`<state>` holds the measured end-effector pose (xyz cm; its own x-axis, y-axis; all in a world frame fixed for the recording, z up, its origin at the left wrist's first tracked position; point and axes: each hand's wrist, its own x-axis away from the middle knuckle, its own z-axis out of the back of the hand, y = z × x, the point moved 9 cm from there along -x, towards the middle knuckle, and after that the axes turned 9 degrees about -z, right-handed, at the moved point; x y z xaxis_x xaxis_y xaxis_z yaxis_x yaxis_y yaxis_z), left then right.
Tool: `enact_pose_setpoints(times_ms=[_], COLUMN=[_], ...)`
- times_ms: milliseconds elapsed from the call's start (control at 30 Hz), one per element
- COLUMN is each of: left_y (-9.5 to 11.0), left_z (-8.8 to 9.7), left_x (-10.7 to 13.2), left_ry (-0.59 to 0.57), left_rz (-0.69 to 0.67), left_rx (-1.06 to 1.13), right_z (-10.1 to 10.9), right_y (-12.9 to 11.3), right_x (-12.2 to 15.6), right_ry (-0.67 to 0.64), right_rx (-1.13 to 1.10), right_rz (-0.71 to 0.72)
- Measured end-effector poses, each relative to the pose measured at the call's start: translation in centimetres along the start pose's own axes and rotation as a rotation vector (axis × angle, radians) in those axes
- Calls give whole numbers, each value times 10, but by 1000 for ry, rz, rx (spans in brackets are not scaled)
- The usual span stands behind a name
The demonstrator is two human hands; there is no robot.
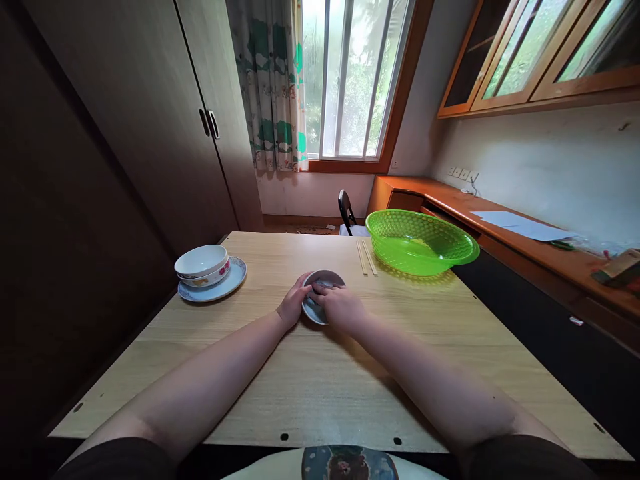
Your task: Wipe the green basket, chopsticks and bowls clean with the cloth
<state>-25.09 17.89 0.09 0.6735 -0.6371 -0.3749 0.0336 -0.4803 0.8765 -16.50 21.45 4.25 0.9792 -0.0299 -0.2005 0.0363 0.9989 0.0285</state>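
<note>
A small grey bowl (325, 280) sits in the middle of the light wooden table (310, 387). My left hand (294, 303) cups the bowl's left side, fingers curled against its wall. From the right, my right hand (341, 305) reaches over the rim, fingers bent on the bowl's near edge. Both hands grip the bowl, which rests on the table. Whatever is inside it is mostly hidden by my fingers.
A white bowl (201, 261) stands on a blue-rimmed plate (220, 288) at the left. A green plastic basket (421, 240) sits at the far right, with wooden chopsticks (367, 257) beside it. A dark wardrobe stands left; a wooden counter (525, 247) runs along the right wall.
</note>
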Motion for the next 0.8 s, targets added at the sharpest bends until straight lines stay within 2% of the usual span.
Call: enact_pose_setpoints(times_ms=[200,400,667,800], left_y=[4,1,11,14], left_z=[-5,3,7,9], left_x=[0,3,6,6], left_ry=[3,57,72,68], left_rz=[-5,-34,-105,-120], left_rx=[-2,-35,-173,-194], right_z=[3,6,-7,-14], right_y=[8,12,3,-7], right_x=[-3,-5,-3,-2], right_ry=[35,-4,-178,-209], right_rx=[42,78,82,-46], right_rz=[-123,-174,-57,-4])
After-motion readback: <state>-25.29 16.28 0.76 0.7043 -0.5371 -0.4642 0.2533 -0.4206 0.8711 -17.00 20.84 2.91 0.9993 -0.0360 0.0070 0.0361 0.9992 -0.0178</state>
